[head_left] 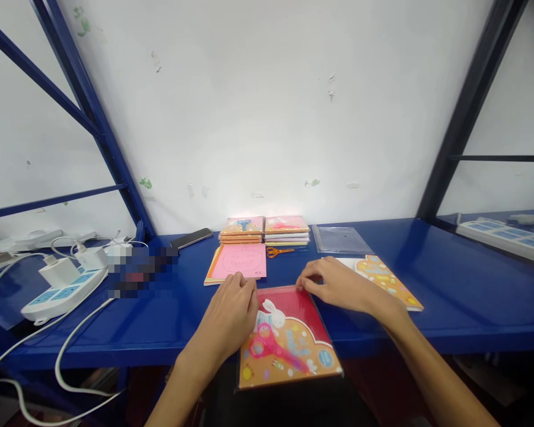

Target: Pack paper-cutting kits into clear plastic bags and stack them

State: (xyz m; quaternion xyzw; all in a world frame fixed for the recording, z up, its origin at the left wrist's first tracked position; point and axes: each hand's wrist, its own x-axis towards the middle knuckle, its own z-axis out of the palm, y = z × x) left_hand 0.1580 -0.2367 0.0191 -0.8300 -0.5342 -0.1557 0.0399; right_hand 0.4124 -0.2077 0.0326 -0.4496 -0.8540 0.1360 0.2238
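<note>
A clear plastic pouch juts over the table's front edge; inside it show a rabbit-printed orange craft booklet, a red sheet and pink scissors. My left hand is closed at the pouch's upper left side, its fingertips partly hidden. With thumb and fingers pinched together, my right hand grips the pouch's far right corner. Beyond my left hand lies a stack of coloured paper, pink sheet on top. Orange scissors rest beside that stack. Partly behind my right wrist is another orange booklet.
Two piles of filled pouches stand against the wall. An empty clear pouch lies to their right, a black phone to their left. A power strip with white cables occupies the left end of the blue table.
</note>
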